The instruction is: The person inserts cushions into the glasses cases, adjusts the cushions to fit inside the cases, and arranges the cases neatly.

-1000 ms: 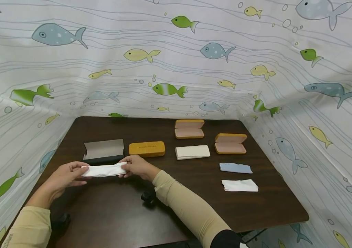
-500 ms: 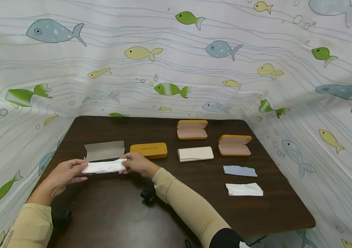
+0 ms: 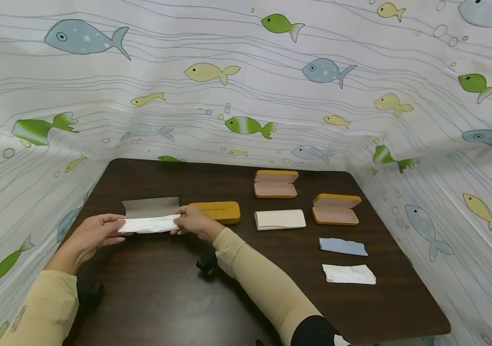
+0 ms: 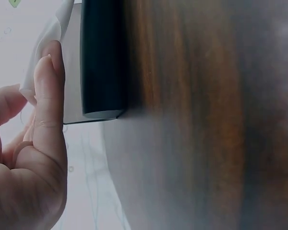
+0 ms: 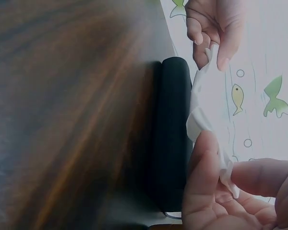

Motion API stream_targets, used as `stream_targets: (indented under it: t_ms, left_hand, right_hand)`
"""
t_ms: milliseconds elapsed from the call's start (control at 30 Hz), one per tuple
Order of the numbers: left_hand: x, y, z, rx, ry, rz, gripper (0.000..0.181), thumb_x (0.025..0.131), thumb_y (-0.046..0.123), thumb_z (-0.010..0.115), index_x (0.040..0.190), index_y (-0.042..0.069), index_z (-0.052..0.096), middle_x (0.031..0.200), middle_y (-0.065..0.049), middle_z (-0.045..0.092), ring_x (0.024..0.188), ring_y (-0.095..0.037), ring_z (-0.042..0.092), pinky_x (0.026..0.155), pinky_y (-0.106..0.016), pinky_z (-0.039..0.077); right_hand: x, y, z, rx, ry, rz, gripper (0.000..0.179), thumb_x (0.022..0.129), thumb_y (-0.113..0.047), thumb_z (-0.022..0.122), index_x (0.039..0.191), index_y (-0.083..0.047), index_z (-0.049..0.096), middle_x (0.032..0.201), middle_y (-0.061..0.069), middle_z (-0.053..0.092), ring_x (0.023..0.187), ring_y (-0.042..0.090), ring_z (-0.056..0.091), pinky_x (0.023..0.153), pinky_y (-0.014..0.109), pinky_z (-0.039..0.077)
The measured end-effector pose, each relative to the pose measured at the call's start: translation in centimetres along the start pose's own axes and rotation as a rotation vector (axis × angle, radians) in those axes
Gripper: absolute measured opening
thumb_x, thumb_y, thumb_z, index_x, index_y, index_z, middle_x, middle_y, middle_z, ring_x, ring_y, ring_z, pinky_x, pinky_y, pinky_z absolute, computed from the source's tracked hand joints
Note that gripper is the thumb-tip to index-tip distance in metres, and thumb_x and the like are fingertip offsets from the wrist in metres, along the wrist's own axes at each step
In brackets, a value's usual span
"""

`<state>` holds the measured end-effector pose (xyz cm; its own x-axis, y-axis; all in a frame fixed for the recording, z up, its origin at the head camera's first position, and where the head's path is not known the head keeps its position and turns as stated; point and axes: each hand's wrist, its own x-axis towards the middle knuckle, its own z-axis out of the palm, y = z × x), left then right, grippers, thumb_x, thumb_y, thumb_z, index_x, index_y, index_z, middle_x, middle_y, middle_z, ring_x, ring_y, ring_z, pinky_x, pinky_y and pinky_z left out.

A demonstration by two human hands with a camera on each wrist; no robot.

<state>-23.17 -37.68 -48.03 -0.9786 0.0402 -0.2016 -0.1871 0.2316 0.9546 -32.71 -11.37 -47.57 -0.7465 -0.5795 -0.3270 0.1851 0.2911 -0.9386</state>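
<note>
A white folded cloth [image 3: 149, 224] is stretched sideways between the two hands. My left hand [image 3: 94, 234] pinches its left end between thumb and fingers. The opposite end is pinched by my right hand [image 3: 197, 224]. Behind and below the cloth lies an open glasses case, its grey-lined lid [image 3: 150, 207] raised. In the left wrist view the dark, rounded body of the glasses case [image 4: 103, 57] rests on the table, close beside the fingers. The right wrist view shows the cloth [image 5: 197, 122] hanging just above that body, apparently apart from it. The case's inside is hidden.
A closed yellow glasses case [image 3: 220, 211] lies by the right hand. Farther right stand two open yellow cases, one behind [image 3: 276, 190] and one nearer [image 3: 335, 216]. A cream folded piece [image 3: 279, 220], a blue cloth [image 3: 343, 246] and another white cloth [image 3: 349, 274] lie on the brown table [image 3: 163, 293].
Both hands have carried the white cloth slightly away from the body, so it now covers the dark front of the open case. The head view has shifted a little; the other things stay put.
</note>
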Motion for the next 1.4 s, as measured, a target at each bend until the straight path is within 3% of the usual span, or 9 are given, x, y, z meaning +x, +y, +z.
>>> stream_targets:
  t_ms: [300, 467, 600, 767, 933, 1167, 1267, 1333, 1400]
  left_hand:
    - [1.7, -0.1, -0.8, -0.029, 0.015, -0.02, 0.055, 0.108, 0.019, 0.05, 0.141, -0.023, 0.035, 0.112, -0.006, 0.063, 0.088, -0.006, 0.071, 0.083, -0.034, 0.06]
    - [2.6, -0.1, -1.1, -0.012, 0.016, -0.037, 0.054, 0.108, 0.017, 0.05, 0.143, -0.021, 0.035, 0.12, -0.018, 0.062, 0.089, -0.006, 0.072, 0.082, -0.032, 0.06]
    - [3.0, 0.1, -1.4, 0.049, 0.041, -0.052, 0.053, 0.108, 0.019, 0.049, 0.143, -0.02, 0.038, 0.125, -0.024, 0.061, 0.086, -0.006, 0.072, 0.077, -0.029, 0.061]
    - [3.1, 0.5, -1.5, 0.258, 0.107, -0.041, 0.045, 0.107, 0.022, 0.051, 0.135, -0.014, 0.052, 0.1, -0.011, 0.071, 0.077, -0.009, 0.067, 0.065, -0.029, 0.055]
    - [3.0, 0.9, -1.3, 0.498, 0.151, 0.025, 0.038, 0.105, 0.024, 0.055, 0.124, -0.008, 0.062, 0.102, -0.021, 0.07, 0.079, -0.024, 0.065, 0.065, -0.037, 0.051]
    - [2.9, 1.7, -0.4, 0.67, 0.173, 0.097, 0.03, 0.101, 0.019, 0.06, 0.116, -0.006, 0.066, 0.106, -0.027, 0.067, 0.092, -0.041, 0.062, 0.075, -0.054, 0.052]
    - [2.8, 1.8, -0.1, 0.68, 0.175, 0.089, 0.03, 0.1, 0.019, 0.06, 0.115, -0.006, 0.066, 0.103, -0.025, 0.066, 0.09, -0.04, 0.061, 0.074, -0.054, 0.051]
    - [2.8, 1.8, 0.0, 0.687, 0.174, 0.078, 0.03, 0.101, 0.02, 0.059, 0.115, -0.006, 0.066, 0.103, -0.025, 0.066, 0.089, -0.039, 0.061, 0.073, -0.054, 0.05]
    - [2.8, 1.7, 0.1, 0.698, 0.179, 0.071, 0.031, 0.101, 0.02, 0.058, 0.116, -0.006, 0.066, 0.105, -0.026, 0.066, 0.09, -0.04, 0.062, 0.073, -0.054, 0.051]
  right_hand:
    - [1.5, -0.8, 0.1, -0.001, 0.029, -0.003, 0.03, 0.102, 0.004, 0.055, 0.131, 0.006, 0.062, 0.09, 0.011, 0.068, 0.072, 0.019, 0.072, 0.061, 0.022, 0.055]
    - [2.6, -1.2, 0.1, -0.013, 0.065, -0.004, 0.026, 0.101, 0.005, 0.055, 0.124, 0.006, 0.067, 0.09, 0.011, 0.068, 0.067, 0.017, 0.07, 0.057, 0.022, 0.054]
    - [3.1, -1.6, 0.2, -0.056, 0.088, -0.009, 0.024, 0.101, 0.006, 0.055, 0.121, 0.006, 0.068, 0.088, 0.01, 0.067, 0.065, 0.017, 0.068, 0.057, 0.021, 0.053]
    - [3.5, -1.7, 0.5, -0.134, 0.106, -0.019, 0.023, 0.101, 0.006, 0.055, 0.119, 0.006, 0.069, 0.084, 0.01, 0.065, 0.063, 0.015, 0.066, 0.056, 0.021, 0.053]
    - [3.8, -1.9, 0.8, -0.329, 0.142, -0.053, 0.022, 0.101, 0.003, 0.056, 0.117, 0.002, 0.071, 0.081, 0.007, 0.06, 0.06, 0.013, 0.065, 0.052, 0.021, 0.05]
    - [3.6, -2.9, 1.4, -0.852, 0.153, -0.124, 0.027, 0.098, -0.002, 0.06, 0.121, -0.007, 0.074, 0.087, 0.0, 0.072, 0.064, 0.005, 0.059, 0.061, 0.015, 0.045]
    - [3.4, -3.1, 1.6, -0.94, 0.141, -0.132, 0.021, 0.098, 0.0, 0.056, 0.086, -0.007, 0.072, 0.068, -0.003, 0.057, 0.055, 0.006, 0.038, 0.053, 0.017, 0.032]
    - [3.2, -3.1, 1.8, -0.954, 0.143, -0.125, 0.034, 0.098, 0.001, 0.054, 0.065, -0.009, 0.053, 0.058, -0.004, 0.039, 0.051, 0.007, 0.025, 0.049, 0.019, 0.023]
    - [3.1, -3.0, 2.0, -0.982, 0.147, -0.11, 0.044, 0.099, 0.001, 0.053, 0.062, -0.013, 0.034, 0.056, -0.003, 0.022, 0.048, 0.009, 0.015, 0.047, 0.021, 0.015]
